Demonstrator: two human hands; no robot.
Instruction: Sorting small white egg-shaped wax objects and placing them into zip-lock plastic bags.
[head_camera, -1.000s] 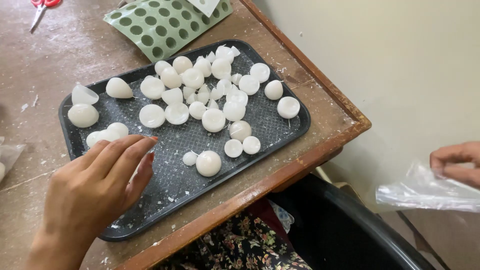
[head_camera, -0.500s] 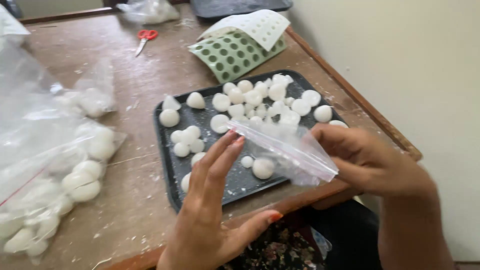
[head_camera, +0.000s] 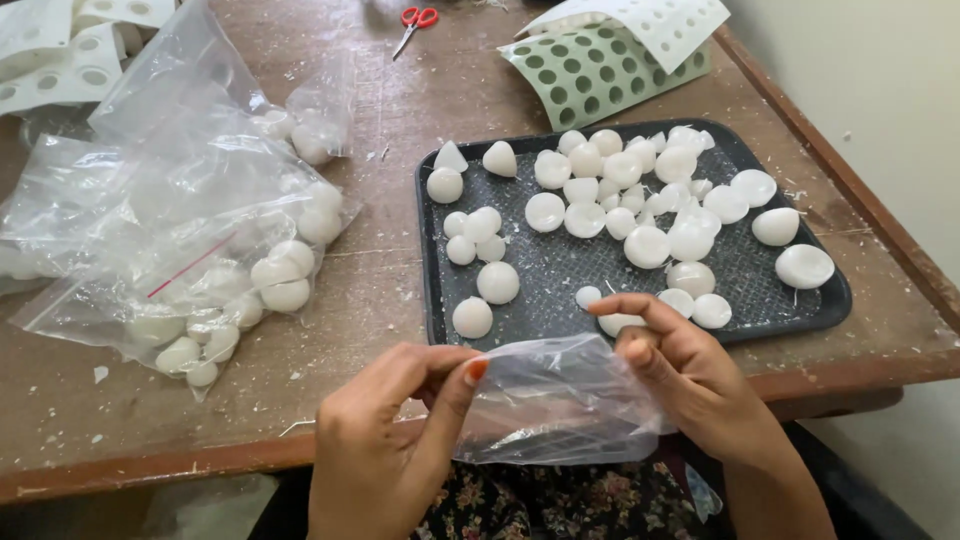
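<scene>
Both hands now meet at the lower middle of the frame, over the near edge of the worktop (head_camera: 400, 130). The left hand (head_camera: 395, 440) pinches one side of a small clear plastic bag (head_camera: 555, 400) between thumb and fingers, and the right hand (head_camera: 690, 375) grips the other side. Half a second ago the left hand was raised with open fingers and only the right held the bag. The black tray (head_camera: 560, 275) of white domed pieces (head_camera: 647, 246) sits just beyond, and the filled bags (head_camera: 200, 250) lie at left.
</scene>
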